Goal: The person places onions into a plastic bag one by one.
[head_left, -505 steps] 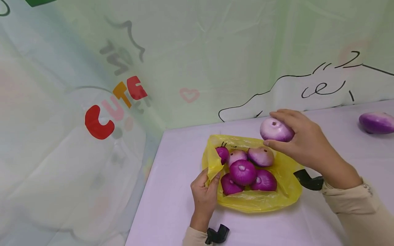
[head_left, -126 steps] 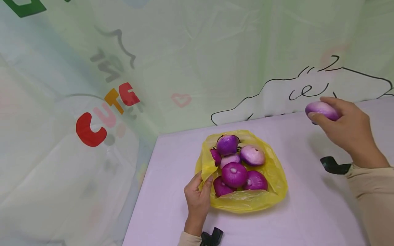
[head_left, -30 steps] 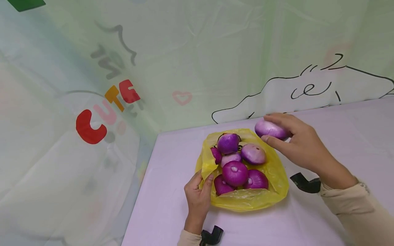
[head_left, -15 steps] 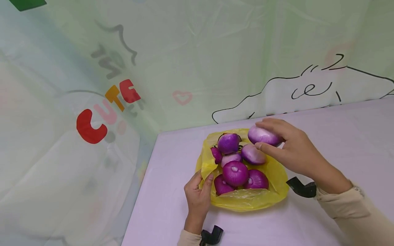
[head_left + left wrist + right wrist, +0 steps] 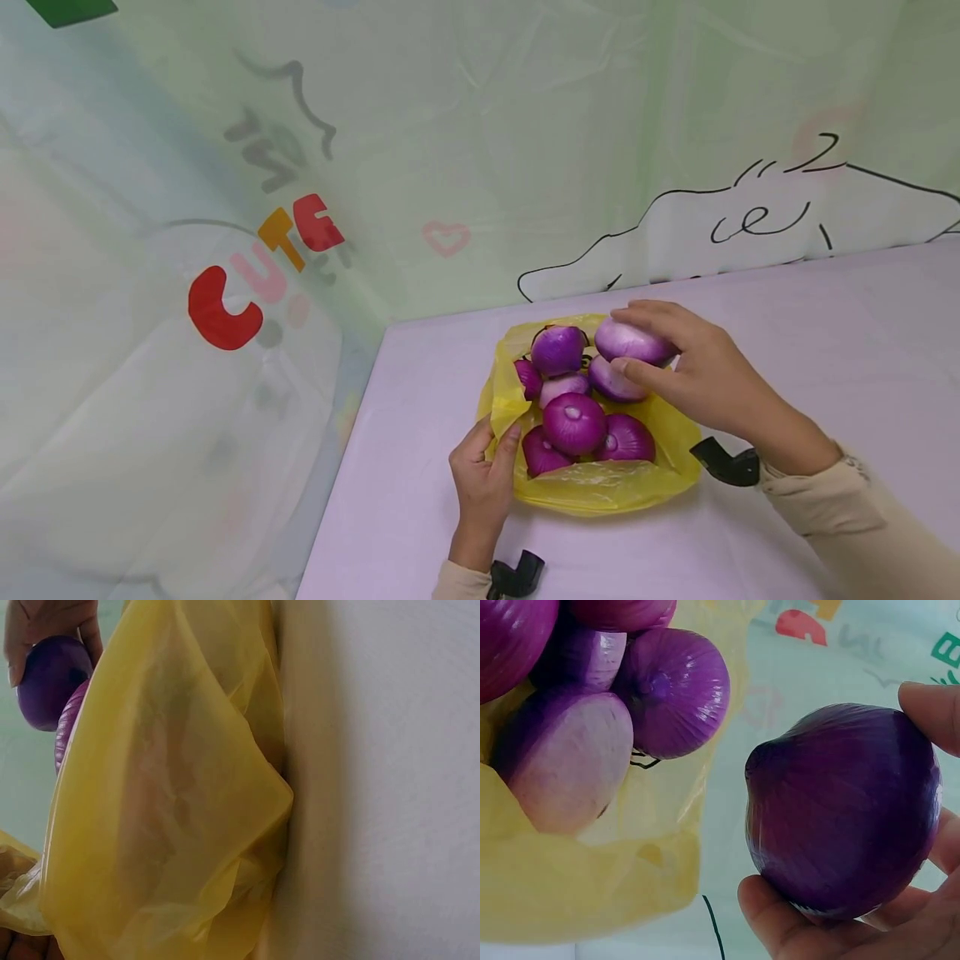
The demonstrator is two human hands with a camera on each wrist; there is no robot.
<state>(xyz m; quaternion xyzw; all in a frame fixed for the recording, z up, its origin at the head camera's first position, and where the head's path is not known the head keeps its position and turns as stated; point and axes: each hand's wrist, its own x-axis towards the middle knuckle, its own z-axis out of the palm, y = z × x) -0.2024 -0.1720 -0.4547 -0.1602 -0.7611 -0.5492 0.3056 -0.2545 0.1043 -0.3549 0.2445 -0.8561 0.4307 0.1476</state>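
Note:
My right hand (image 5: 693, 367) holds a purple-and-white onion (image 5: 633, 342) between thumb and fingers, over the back right part of a yellow plastic bag (image 5: 600, 496). In the right wrist view this onion (image 5: 847, 810) looks dark purple and is apart from the bag's onions. With finger and thumb, my left hand (image 5: 483, 475) pinches the bag's left rim. Several onions lie inside: a glossy magenta one (image 5: 574, 423) on top, a violet one (image 5: 558, 350) at the back, and a paler one (image 5: 615, 379) partly behind my right thumb. The left wrist view mostly shows the bag's side (image 5: 172, 787).
The bag rests on a table with a pale lilac cover (image 5: 405, 450). Behind it hangs a light green printed backdrop (image 5: 465, 150) with colored letters and line drawings. Black wrist mounts (image 5: 726, 462) sit on both forearms.
Over the last second my right hand has moved the onion left and slightly down, from beside the bag to over it. The left hand keeps its place at the rim.

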